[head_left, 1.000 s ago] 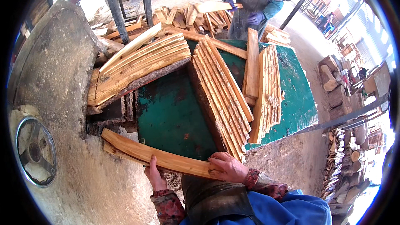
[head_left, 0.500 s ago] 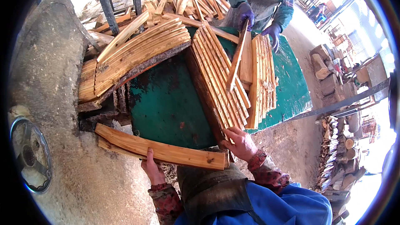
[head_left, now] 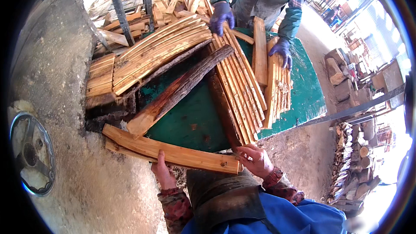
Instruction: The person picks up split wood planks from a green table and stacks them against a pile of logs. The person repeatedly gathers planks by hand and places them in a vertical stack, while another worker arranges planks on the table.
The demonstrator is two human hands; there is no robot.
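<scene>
My left hand (head_left: 164, 172) grips a pair of curved wooden boards (head_left: 186, 153), thumb over the top one, fingers hidden beneath. At their right end my right hand (head_left: 258, 161) has its fingertips closed on the boards' edge, close to the near end of a row of narrow boards (head_left: 238, 91). A bark-covered slab (head_left: 180, 91) lies slanted across the green tabletop (head_left: 190, 123), its near end just beyond the boards I hold.
Opposite, a co-worker's purple-gloved hands (head_left: 222, 17) touch the board row and a smaller stack (head_left: 277, 82). More stacked boards (head_left: 162, 56) lie at left, beside a grey machine surface (head_left: 52, 52) with a handwheel (head_left: 31, 154). Logs (head_left: 336, 70) stand at right.
The bark-covered slab has come onto the table. The co-worker's one hand moved left, without its stick. My right hand shifted from the row's end onto the held boards' end.
</scene>
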